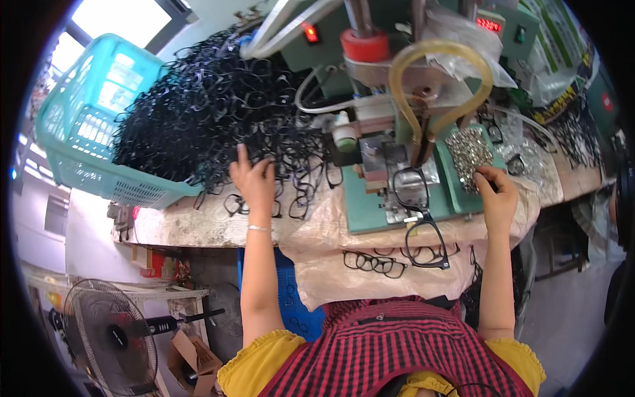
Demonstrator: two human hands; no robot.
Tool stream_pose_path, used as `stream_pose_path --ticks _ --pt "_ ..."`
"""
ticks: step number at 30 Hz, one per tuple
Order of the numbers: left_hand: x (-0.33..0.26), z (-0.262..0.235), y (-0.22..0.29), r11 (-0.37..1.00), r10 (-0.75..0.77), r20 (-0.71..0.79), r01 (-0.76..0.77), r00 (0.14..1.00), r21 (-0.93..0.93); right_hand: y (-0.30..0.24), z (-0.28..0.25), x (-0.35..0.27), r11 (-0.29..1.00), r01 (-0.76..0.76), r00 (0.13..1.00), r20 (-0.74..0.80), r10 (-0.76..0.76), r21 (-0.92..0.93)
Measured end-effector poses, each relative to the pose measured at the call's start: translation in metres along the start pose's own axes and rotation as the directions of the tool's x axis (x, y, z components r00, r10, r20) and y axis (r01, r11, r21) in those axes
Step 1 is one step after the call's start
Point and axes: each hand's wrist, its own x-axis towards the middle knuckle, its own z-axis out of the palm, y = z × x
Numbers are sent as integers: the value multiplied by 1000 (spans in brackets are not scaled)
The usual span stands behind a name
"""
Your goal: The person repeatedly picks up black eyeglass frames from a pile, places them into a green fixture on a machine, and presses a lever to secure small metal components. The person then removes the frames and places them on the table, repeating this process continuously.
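My left hand (254, 182) reaches over the front of a big heap of black eyeglass frames (225, 99), its fingers spread and nothing in them. At the near edge of a green tray of small shiny metal parts (468, 155), my right hand (497, 196) has thumb and fingers pinched together. What sits in that pinch, if anything, is too small to make out. Between my hands, one black eyeglass frame (426, 243) stands lengthwise at the green base of a bench machine (367, 212). Neither hand touches that frame.
A turquoise plastic basket (99, 169) lies tipped at the left, with frames spilling onto the bench. Over the machine base loops a yellowish hose (442, 49). Several frames (374, 263) lie on cloth at my lap. A fan (112, 337) stands lower left.
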Motion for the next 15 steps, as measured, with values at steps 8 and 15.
stream_pose_path --ticks 8,15 --pt "27 -42 52 955 -35 -128 -5 991 -296 -85 17 -5 963 234 943 210 -258 135" --pt "-19 -47 126 124 -470 344 446 813 -886 -88 72 -7 900 123 982 77 -170 419"
